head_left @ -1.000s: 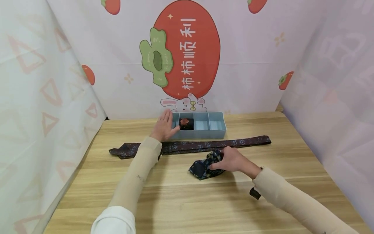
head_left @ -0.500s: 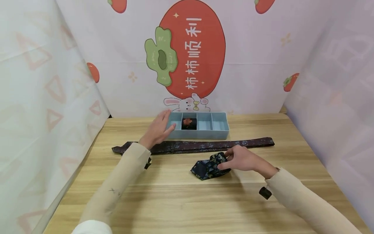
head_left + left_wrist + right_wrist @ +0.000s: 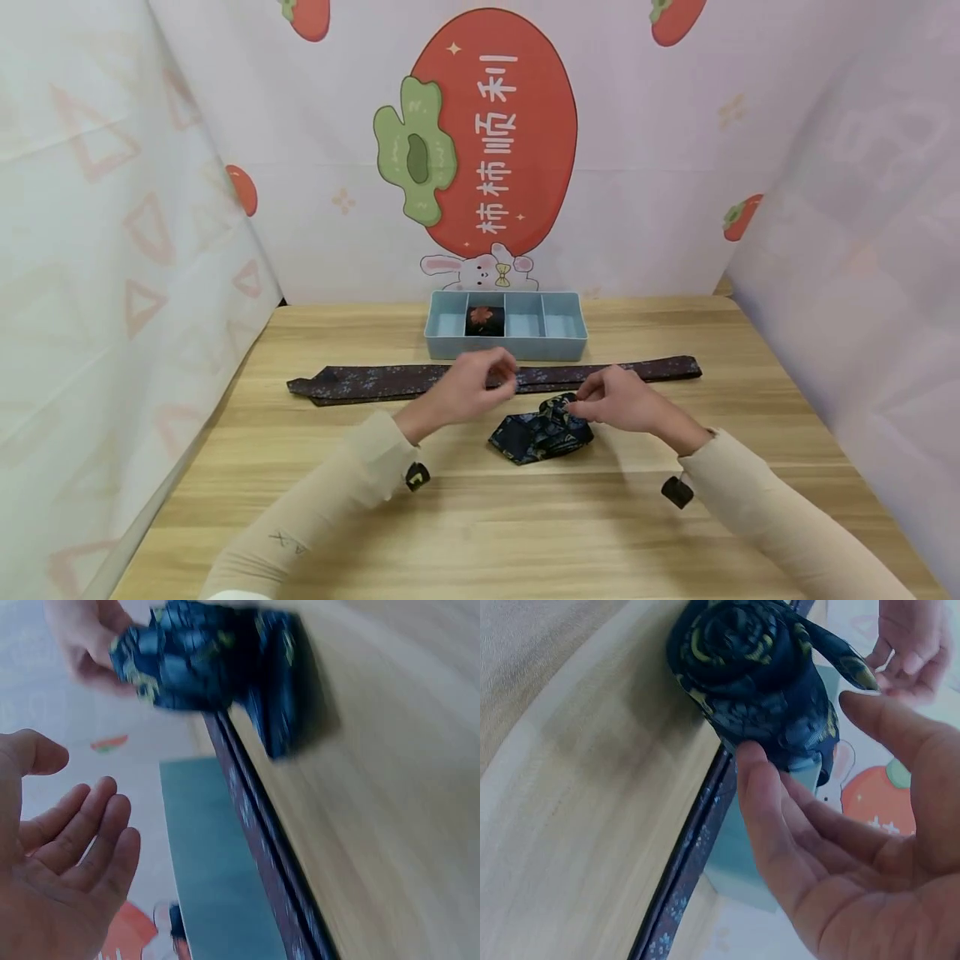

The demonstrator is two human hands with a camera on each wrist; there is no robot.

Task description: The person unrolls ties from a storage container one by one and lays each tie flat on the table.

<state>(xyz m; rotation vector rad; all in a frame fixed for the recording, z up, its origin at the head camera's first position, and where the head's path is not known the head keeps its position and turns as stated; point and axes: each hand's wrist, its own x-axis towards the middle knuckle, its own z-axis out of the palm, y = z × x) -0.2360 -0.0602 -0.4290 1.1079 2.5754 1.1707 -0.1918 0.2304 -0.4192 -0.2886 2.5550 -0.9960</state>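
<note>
A dark blue patterned necktie point(image 3: 542, 433), rolled up with its pointed end lying flat to the left, sits on the table. My right hand point(image 3: 621, 402) holds the roll at its right side, fingertips and thumb at its edge. The right wrist view shows the coiled end of this necktie point(image 3: 739, 645) close up. My left hand point(image 3: 471, 387) hovers to the left of the roll, fingers curved and holding nothing. In the left wrist view, the left hand's fingers point(image 3: 90, 840) are apart from the roll. Behind both hands, a maroon floral necktie point(image 3: 390, 380) stretches lengthwise across the table.
A light blue divided box point(image 3: 506, 348) stands at the back of the wooden table point(image 3: 480, 533). Its second compartment from the left contains a rolled black necktie point(image 3: 484, 322) with a red leaf motif. Printed cloth point(image 3: 645, 167) hangs behind and at both sides.
My left hand has left the box's left end and come forward and right, close to the rolled necktie. The right hand stays at the roll, its grip shifted slightly.
</note>
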